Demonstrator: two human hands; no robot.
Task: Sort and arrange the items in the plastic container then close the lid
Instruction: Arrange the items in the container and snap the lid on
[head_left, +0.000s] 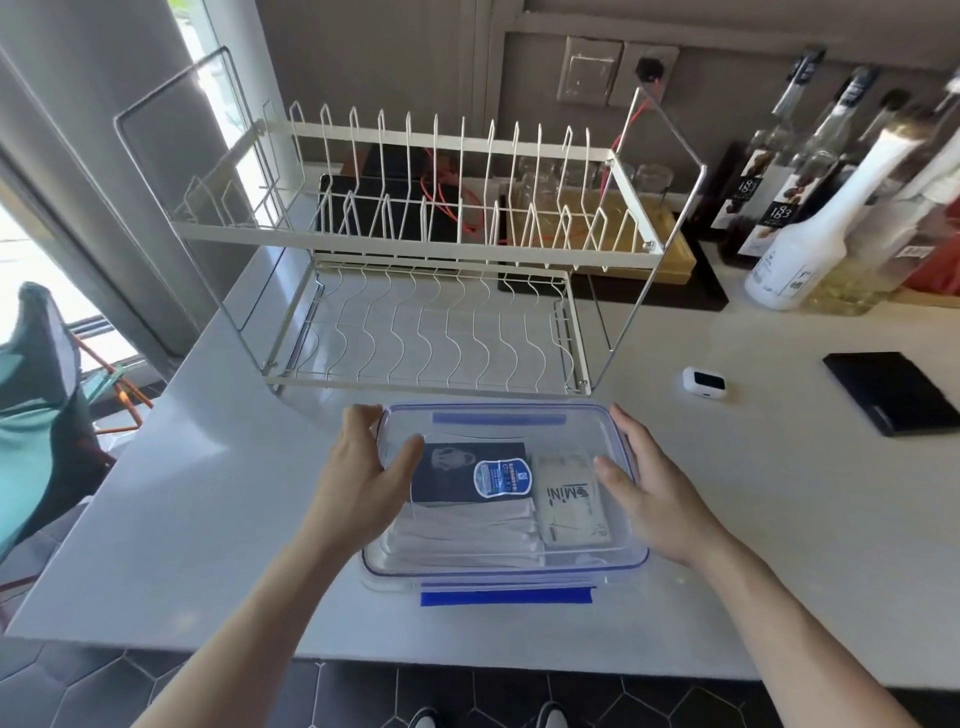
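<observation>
Near the front edge of the white countertop (727, 519), just in front of the wire dish rack (415, 260), a clear plastic container (506, 564) is sitting with its transparent, blue-trimmed lid (498, 415) lying on top. The left hand (358, 483) is gripping the lid's left end — thumb pressing on the top, fingers curling over the far-left corner. Through the plastic, a dark blue packet (470, 473) is showing in the middle, with pale flat sachets (467, 530) lying just in front of it and a cream packet (569, 501) printed "MiNi" lying beside it on the right. The right hand (654, 488) is holding the lid's right end, thumb resting on top and fingers wrapping the outer edge. The blue latch (506, 595) at the container's near side is sticking out flat, not folded down. Farther right on the countertop, a small white case (704, 382) and a black flat pad (891, 392) are lying well apart from the container, and bottles (810, 208) are standing at the back-right corner.
</observation>
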